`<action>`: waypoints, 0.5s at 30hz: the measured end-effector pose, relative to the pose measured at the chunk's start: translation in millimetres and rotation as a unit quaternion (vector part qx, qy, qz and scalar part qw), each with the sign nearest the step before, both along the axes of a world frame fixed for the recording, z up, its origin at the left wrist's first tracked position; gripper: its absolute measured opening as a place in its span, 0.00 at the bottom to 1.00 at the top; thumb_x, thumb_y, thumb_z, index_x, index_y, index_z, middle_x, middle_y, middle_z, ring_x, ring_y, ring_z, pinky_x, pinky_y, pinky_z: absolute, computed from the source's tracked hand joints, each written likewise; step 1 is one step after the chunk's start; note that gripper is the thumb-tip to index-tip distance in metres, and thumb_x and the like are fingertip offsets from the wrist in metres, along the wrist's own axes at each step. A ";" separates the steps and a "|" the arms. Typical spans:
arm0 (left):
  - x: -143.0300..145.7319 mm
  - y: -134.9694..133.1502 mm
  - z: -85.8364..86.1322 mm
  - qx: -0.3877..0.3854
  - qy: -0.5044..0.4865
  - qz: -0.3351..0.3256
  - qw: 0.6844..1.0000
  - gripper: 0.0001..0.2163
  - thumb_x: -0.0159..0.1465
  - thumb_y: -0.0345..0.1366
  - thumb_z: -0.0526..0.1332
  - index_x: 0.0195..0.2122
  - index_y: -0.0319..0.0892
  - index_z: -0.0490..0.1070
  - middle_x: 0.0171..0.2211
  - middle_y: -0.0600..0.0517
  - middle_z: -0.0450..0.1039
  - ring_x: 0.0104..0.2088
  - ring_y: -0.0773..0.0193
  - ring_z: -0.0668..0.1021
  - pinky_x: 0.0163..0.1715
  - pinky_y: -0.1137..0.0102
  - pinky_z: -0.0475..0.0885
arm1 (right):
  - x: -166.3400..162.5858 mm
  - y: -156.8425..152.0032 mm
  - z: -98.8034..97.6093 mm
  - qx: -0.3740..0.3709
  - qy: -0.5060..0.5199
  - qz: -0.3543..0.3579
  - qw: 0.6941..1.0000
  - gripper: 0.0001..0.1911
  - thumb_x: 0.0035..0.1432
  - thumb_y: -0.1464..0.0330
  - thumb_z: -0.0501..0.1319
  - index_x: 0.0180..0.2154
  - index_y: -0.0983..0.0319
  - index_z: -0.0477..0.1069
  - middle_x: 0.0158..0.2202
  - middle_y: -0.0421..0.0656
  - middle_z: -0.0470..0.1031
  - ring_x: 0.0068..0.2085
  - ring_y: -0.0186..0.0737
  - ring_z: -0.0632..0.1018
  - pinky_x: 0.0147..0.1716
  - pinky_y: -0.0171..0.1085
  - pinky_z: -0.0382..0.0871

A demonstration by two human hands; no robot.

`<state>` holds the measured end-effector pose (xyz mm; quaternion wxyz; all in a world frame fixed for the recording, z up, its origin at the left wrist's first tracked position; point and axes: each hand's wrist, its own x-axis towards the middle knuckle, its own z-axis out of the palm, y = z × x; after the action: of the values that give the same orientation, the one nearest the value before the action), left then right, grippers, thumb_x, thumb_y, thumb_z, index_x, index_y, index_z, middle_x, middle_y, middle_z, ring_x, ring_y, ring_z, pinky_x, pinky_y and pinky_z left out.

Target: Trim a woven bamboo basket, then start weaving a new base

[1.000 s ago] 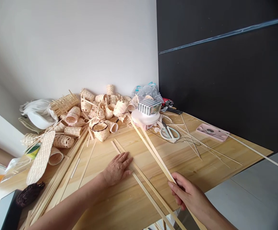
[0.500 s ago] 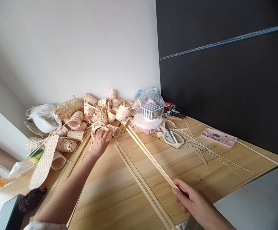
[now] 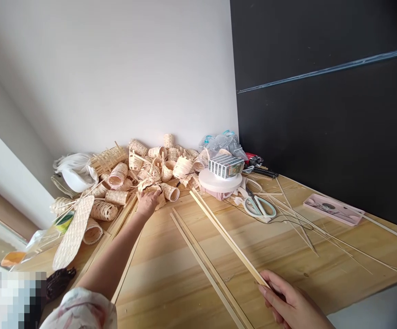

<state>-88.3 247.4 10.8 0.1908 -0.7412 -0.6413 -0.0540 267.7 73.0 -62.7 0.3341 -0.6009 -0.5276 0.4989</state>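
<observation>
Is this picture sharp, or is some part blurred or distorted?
Head view: the scene is tilted and wide-angle stretched; a pixelated patch hides the lower-left corner; the left hand and woven baskets look sharp; soft light, no hard shadows on the wooden table.

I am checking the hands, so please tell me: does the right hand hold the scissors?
No, the right hand grips the end of a long pale wooden strip, while the white-handled scissors lie apart from it.

Bare left hand (image 3: 148, 204) below a white, pink-flowered sleeve (image 3: 78, 310).
</observation>
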 end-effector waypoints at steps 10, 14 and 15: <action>17.8 -9.4 16.4 0.012 0.023 -0.025 0.999 0.19 0.59 0.31 0.55 0.52 0.44 0.61 0.43 0.44 0.69 0.47 0.51 0.69 0.53 0.47 0.47 | 0.6 2.4 3.7 0.009 0.026 0.008 1.000 0.14 0.44 0.55 0.54 0.26 0.59 0.59 0.17 0.32 0.56 0.16 0.27 0.60 0.12 0.27 0.52; 41.0 -7.7 20.5 -0.012 0.050 -0.082 0.995 0.17 0.60 0.30 0.54 0.50 0.49 0.64 0.46 0.47 0.66 0.48 0.56 0.68 0.52 0.57 0.57 | -0.6 0.7 7.3 0.003 0.028 -0.001 1.000 0.14 0.44 0.55 0.54 0.27 0.59 0.61 0.17 0.32 0.55 0.16 0.27 0.59 0.13 0.27 0.51; 47.4 -5.2 19.7 -0.020 0.057 -0.091 0.994 0.16 0.60 0.31 0.55 0.49 0.49 0.65 0.47 0.47 0.66 0.48 0.55 0.67 0.51 0.57 0.57 | -0.8 0.4 7.7 0.001 0.031 -0.004 1.000 0.14 0.45 0.55 0.54 0.27 0.59 0.61 0.17 0.32 0.55 0.16 0.27 0.59 0.13 0.27 0.51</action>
<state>-41.0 242.3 30.5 0.2062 -0.8019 -0.5606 -0.0157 266.9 73.4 -54.9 0.3528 -0.5872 -0.5150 0.5153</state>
